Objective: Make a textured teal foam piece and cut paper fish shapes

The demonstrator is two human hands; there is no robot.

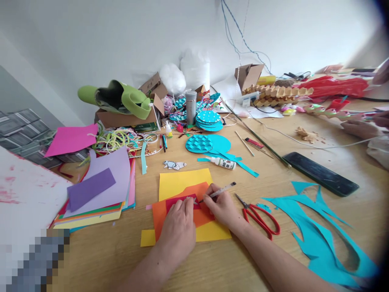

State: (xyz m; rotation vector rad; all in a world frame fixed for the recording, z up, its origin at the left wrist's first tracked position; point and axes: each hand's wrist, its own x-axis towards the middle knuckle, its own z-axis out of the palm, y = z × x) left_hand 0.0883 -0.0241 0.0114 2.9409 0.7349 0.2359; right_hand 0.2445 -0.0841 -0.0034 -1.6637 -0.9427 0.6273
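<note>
My left hand [179, 227] lies with fingers stretched on a small dark-pink paper [172, 204], pressing it down. A small pale cutout partly shows at its fingertips. Beneath are an orange sheet [159, 221] and yellow paper [182, 180]. My right hand [221, 207] is closed around a slim pale pencil [223, 189], its tip at the dark-pink paper's right edge. Red-handled scissors [258, 219] lie with blades apart, right of my right hand. Beyond the yellow paper are a white glue bottle [225, 163] and a grey-white animal cutout [174, 165].
Stacked coloured paper [100, 194] lies at left; cyan scraps [316, 231] and a black phone [320, 173] at right. A green stick [255, 134] crosses the table. Behind stand a grey flask [191, 108] and a green cap [117, 97]. Another person's hand [361, 128] is at far right.
</note>
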